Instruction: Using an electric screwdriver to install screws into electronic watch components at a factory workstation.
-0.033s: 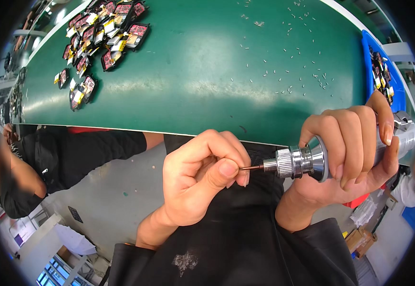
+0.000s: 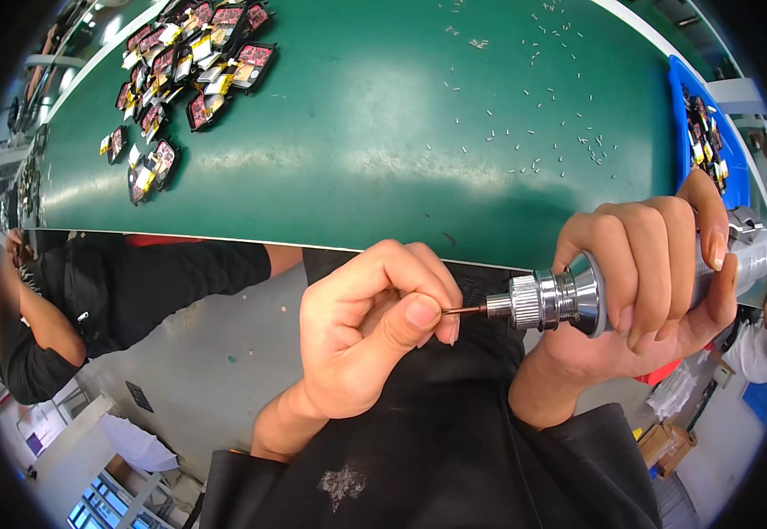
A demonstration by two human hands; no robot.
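My right hand [image 2: 648, 273] is wrapped round the body of an electric screwdriver [image 2: 547, 298] with a silver knurled collar. The tool lies level, its nose toward my left hand [image 2: 375, 326]. From the collar sticks a thin coppery bit [image 2: 467, 310], and the thumb and fingertips of the left hand pinch its end. Those fingertips hide the tip, so I cannot make out whether a small part is held there too. Both hands are in front of my body, just off the near edge of a green worktable [image 2: 331, 194].
Small black-cased electronic units [image 2: 198, 53] with white and yellow parts lie heaped at the table's far left. Many tiny metal screws [image 2: 538, 163] are scattered on its right side. A blue bin [image 2: 734, 167] at the right holds more units. A co-worker in black [image 2: 154, 282] is at the left.
My hands and the electric screwdriver stay where they were. The co-worker's arm at the left has shifted slightly.
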